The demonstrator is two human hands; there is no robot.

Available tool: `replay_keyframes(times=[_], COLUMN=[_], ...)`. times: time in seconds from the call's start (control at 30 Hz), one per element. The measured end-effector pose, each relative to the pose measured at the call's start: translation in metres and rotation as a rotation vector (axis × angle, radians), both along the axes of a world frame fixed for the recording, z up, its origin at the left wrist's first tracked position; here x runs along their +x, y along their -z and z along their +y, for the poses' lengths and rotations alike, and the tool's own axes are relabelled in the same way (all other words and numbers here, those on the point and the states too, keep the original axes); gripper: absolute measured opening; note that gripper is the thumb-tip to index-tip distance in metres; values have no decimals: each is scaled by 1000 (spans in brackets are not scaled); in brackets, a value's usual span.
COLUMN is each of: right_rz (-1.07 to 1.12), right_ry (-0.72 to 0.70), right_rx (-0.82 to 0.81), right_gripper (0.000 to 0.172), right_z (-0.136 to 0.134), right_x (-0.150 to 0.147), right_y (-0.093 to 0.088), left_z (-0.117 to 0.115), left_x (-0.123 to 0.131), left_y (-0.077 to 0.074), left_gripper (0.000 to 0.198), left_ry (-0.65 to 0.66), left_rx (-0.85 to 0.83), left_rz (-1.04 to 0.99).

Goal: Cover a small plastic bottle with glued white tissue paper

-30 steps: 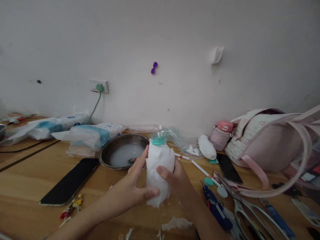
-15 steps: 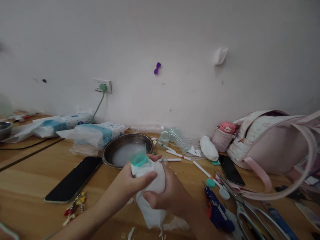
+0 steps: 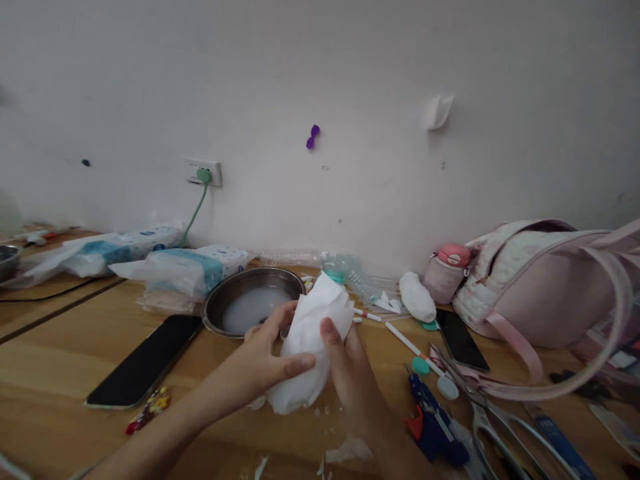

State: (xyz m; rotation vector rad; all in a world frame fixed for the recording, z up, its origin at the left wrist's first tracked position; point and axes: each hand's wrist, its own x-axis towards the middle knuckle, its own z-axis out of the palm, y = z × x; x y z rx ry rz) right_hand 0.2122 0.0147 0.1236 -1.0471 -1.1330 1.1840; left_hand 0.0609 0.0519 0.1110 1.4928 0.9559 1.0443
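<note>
L hand (image 3: 264, 360) & R hand (image 3: 353, 367) clasped rnd white bundle (image 3: 309, 343), nr metal bowl (image 3: 214, 301).

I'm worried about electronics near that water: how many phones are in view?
2. One phone lies left of the left hand, near the metal bowl; the second phone lies on the right, beside the bag. Others may be hidden.

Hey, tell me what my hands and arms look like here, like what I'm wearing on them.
Your left hand and right hand are bare, without gloves. No sleeve, watch or bracelet shows on the visible forearms. No ring shows either, though some fingers are hidden.
</note>
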Motion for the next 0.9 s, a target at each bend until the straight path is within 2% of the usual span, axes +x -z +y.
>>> replay_keyframes(times=[0.1, 0.2, 0.3, 0.4, 0.47, 0.57, 0.7, 0.83, 0.9], right_rz=[-139, -387, -621, -755, -845, -911, -888, -839, -834], right_ry=[32, 38, 134, 223, 202, 79, -12, 4, 32], right_rx=[47, 73, 28, -6, -30, -33, 20, -12, -28], right_gripper=[76, 75, 76, 64, 52, 43, 51, 25, 23], right_z=[-2, -3, 4, 21, 34, 50, 66, 84, 91], right_x=[2, 7, 19, 31, 32, 19, -9, -32, -43], right_y=[-1, -2, -5, -6, -4, 1, 7, 11, 12], left_z=[-2, -2, -2, -9, -16, -27, -35, -40, -44], left_x=[-2, -2, -9, -26, -37, -46, -42, -38, -39], left_y=[-8, -20, -30, -34, -33, -30, -21, -12, -9], left_gripper=[74, 65, 67, 78, 84, 80, 72, 51, 38], left_ry=[19, 87, 90, 3, -63, -134, -157, -147, -109], left_rx=[-39, -115, -209, -297, -372, -496, -614, -688, -728], left_rz=[66, 69, 16, -73, -122, -171, -236, -290, -309])
